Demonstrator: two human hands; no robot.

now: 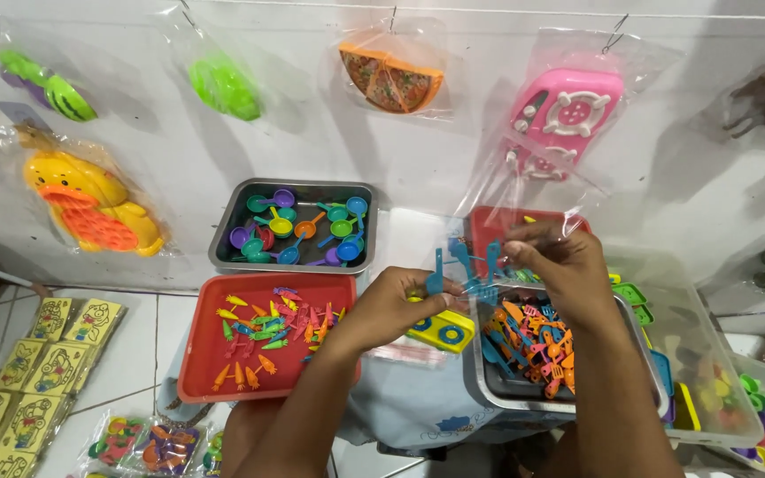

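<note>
Left hand (397,304) pinched shut on a small blue toy utensil (436,273), held upright just above the yellow toy stove piece (442,329), likely so the handle stood ready to slide into the bag. Right hand (558,265) closed narrowly on more blue utensils (478,265) and on the mouth of a clear plastic bag (524,190), lifted over the near-right metal tray (480,372) so that anything dropped would fall back among the orange, pink and blue toy cutlery (533,341). Hands nearly touching, centred between the trays.

Red tray (197,372) at near left, scattered with tiny toy vegetables (267,332); grey metal tray (223,239) farther back, filled with little coloured pans (303,228). Both set apart by kind, within easy reach. Clear bin (710,389) crowded against the right edge. Packed toys hung on the far wall: yellow duck (90,204), pink toy cooker (564,111), pizza slices (391,80). Little open room: only a strip between the trays and a patch of tiled floor (135,354) at near left, beside stacked yellow packets (37,363).
</note>
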